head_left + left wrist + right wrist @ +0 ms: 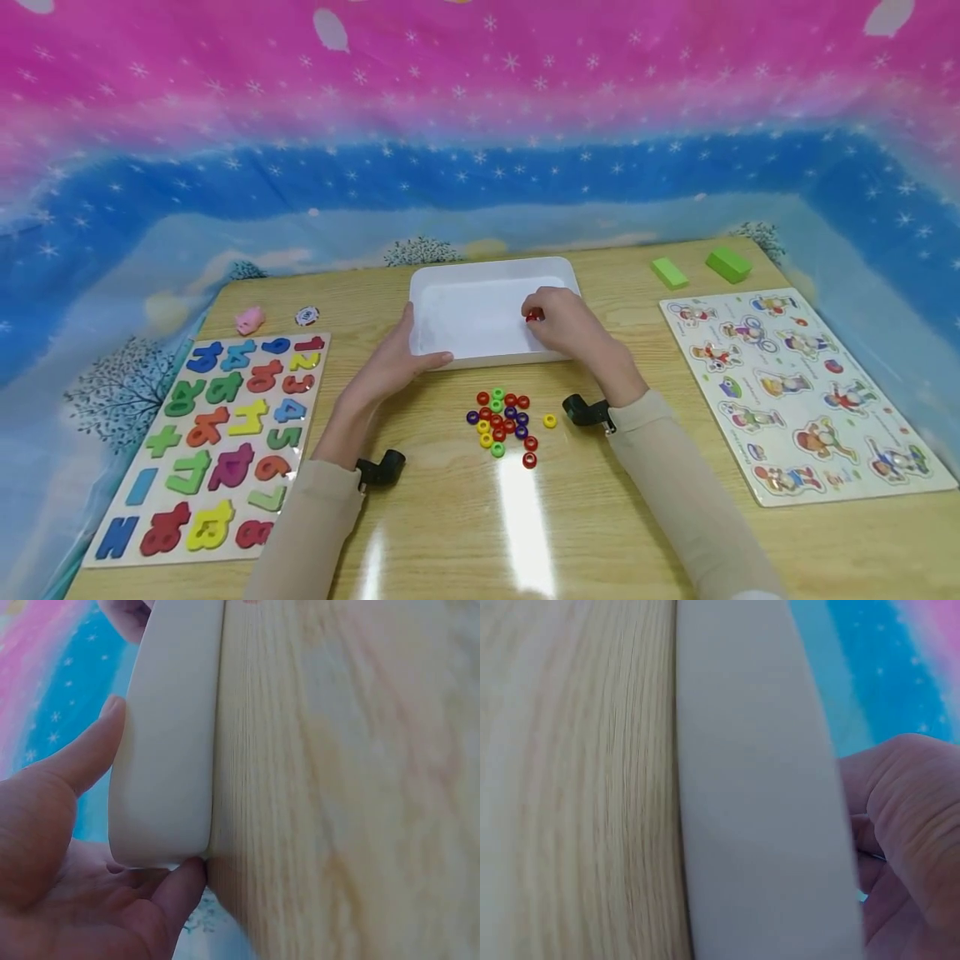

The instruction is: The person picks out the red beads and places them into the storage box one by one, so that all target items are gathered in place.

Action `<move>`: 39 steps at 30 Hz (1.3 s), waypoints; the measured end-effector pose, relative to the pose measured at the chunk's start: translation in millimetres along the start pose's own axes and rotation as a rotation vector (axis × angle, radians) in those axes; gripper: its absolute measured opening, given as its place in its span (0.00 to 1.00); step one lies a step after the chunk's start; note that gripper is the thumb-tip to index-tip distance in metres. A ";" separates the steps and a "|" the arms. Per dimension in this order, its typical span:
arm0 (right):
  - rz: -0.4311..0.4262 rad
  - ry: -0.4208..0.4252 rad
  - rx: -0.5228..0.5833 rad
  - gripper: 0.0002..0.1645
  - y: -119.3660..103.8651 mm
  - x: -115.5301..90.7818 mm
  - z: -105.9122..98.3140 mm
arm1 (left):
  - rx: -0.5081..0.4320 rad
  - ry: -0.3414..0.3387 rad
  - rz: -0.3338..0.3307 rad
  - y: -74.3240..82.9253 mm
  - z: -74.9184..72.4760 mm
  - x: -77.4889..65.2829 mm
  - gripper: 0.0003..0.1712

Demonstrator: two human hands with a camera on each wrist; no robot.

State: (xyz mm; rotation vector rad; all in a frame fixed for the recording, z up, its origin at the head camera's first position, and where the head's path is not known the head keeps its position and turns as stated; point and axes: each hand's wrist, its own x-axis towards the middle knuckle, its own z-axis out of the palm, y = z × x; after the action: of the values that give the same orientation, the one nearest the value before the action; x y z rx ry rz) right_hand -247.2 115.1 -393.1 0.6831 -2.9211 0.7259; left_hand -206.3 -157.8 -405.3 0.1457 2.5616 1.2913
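A white rectangular tray (468,310) lies toward the back of the table. My left hand (385,364) holds its near left corner, thumb at the front rim and fingers along the left side; the left wrist view shows the thumb (94,746) against the tray wall. Over the tray's right part, my right hand (567,323) pinches a red ring-shaped bead (533,317), partly covered by the fingers. In the right wrist view the tray wall (761,780) hides its fingertips. Red, yellow, green and purple ring beads (498,434) lie loose in front of the tray.
A number puzzle board (251,400) lies at left, below a pink pig figure (250,320) and a round chip (307,316). At right lie a picture puzzle board (776,442) and two green blocks (670,273). Patterned cloth (480,175) rises behind the table.
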 end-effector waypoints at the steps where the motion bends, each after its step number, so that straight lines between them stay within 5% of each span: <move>1: 0.019 -0.002 -0.004 0.08 1.6 1.6 1.8 | -0.002 0.001 -0.011 0.1 0.6 -0.1 0.66; 6: 0.078 -0.025 -0.019 0.06 7.3 5.1 7.7 | 0.010 0.001 -0.051 1.2 1.3 -1.1 0.66; 16: 0.070 -0.039 -0.030 0.06 8.9 1.7 6.5 | 0.001 0.001 -0.024 1.3 0.3 -1.8 0.65; 30: -0.204 -0.020 -0.026 0.08 -13.7 -39.5 -20.8 | 0.063 -0.003 0.001 -3.4 0.4 -0.8 0.68; 39: -0.304 -0.216 -0.021 0.11 -35.7 -67.4 -12.1 | 0.050 -0.002 0.000 -7.6 0.3 0.6 0.64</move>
State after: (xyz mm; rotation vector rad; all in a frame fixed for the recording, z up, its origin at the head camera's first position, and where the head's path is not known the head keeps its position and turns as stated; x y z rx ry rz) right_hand -171.7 119.7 -377.4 1.2394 -2.9012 0.6212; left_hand -206.6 -162.0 -411.6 0.1570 2.5936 1.2271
